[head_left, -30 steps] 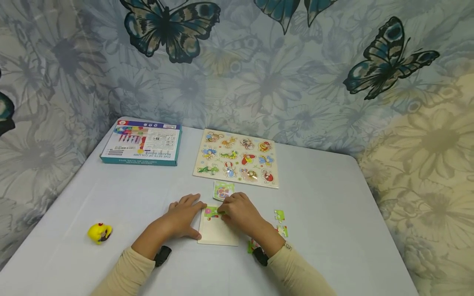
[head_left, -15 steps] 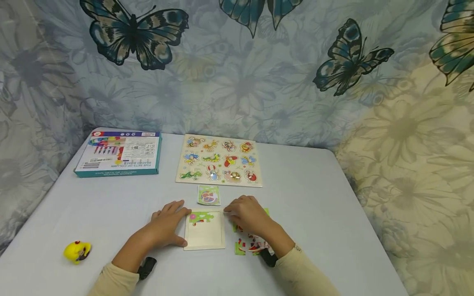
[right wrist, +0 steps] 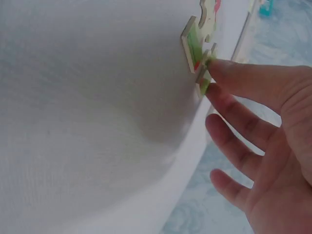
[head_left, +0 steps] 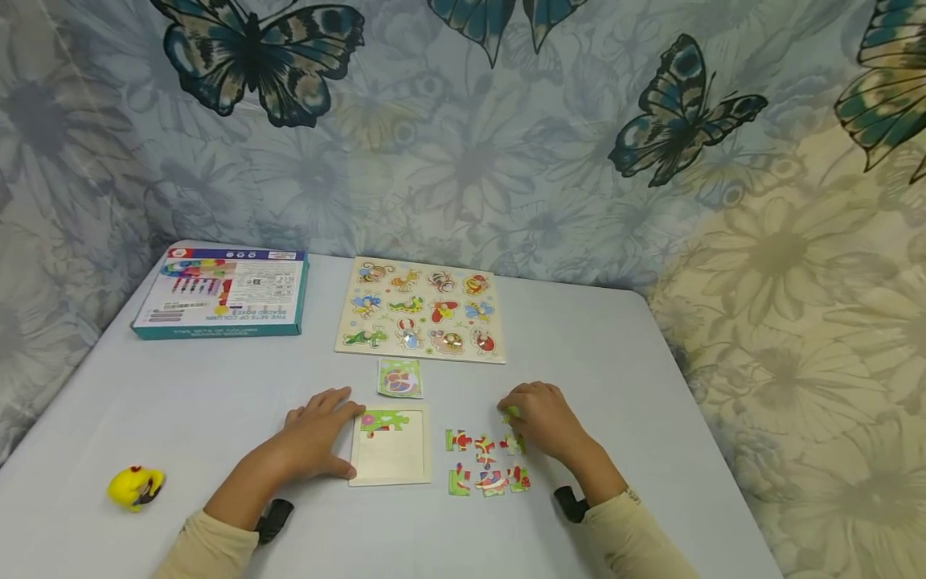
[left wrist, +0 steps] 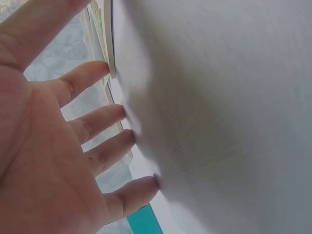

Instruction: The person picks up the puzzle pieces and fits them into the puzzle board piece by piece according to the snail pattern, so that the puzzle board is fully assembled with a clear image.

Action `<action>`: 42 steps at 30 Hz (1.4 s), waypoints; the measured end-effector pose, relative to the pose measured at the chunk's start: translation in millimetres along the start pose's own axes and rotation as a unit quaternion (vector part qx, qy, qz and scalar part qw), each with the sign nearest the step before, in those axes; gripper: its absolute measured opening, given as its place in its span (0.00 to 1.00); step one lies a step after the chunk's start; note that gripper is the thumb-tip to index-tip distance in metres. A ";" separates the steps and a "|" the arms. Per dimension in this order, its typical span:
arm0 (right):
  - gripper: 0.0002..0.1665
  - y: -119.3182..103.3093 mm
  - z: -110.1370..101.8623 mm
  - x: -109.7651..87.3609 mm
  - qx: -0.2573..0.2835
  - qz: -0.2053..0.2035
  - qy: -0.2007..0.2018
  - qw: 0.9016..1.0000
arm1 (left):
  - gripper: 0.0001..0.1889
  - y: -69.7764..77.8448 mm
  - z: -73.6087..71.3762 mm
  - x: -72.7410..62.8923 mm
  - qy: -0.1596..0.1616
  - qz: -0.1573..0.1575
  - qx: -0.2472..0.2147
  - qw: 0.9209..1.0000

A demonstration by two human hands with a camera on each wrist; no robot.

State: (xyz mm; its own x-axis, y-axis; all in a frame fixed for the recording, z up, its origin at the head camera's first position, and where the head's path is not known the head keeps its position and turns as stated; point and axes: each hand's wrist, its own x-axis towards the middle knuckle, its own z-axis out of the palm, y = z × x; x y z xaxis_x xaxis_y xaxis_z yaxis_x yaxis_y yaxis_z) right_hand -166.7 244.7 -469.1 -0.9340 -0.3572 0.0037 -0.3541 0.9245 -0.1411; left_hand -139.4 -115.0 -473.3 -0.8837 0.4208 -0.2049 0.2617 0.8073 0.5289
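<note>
Two interlocked puzzle pieces [head_left: 383, 420], by the look of it, sat in the far left corner of the wooden puzzle tray [head_left: 391, 462], and the rest of its floor showed bare! Six loose jigsaw pieces [head_left: 492, 483] lay on the white tablecloth [head_left: 615, 370] to the tray's right, and there was the action: the right hand [head_left: 544, 420], well apart from the other, had thumb and forefinger pinched on a seventh, a green-edged piece [right wrist: 204, 85]. Whether that one was off the cloth, I couldn't tell. On the tray's left, the left hand [head_left: 314, 434] spread wide, forefinger at its far corner, thumb at its near one, steadying it, I reckoned. Just beyond the tray lay a small butterfly picture card [head_left: 399, 379]. Two in, seven out: early days, I judged!
</note>
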 end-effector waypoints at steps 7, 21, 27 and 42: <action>0.14 3.0 1.3 2.0 0.020 0.000 0.002 1.000 | 0.44 -1.5 -1.0 -2.1 -0.001 0.003 -0.005 1.000; 0.15 -5.9 -3.6 8.1 0.017 -0.045 0.010 0.999 | 0.44 -0.4 -2.6 -1.6 -0.001 -0.006 -0.001 1.000; 0.13 -43.1 -8.4 23.4 0.041 -0.110 0.008 0.993 | 0.44 -0.2 0.0 0.5 0.003 -0.005 -0.007 1.000; 0.12 -100.2 16.5 48.7 -0.008 -0.195 0.008 0.981 | 0.43 -3.0 4.0 3.6 0.009 -0.013 0.003 1.000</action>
State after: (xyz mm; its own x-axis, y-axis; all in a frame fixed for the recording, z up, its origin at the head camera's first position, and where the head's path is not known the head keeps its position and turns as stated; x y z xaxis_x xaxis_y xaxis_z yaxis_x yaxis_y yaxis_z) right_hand -176.0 132.5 -471.1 -0.7283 -0.6816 0.0702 -0.6848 0.7203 -0.1111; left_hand -141.8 -114.3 -478.9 -0.8973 0.3919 -0.2030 0.2407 0.8200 0.5193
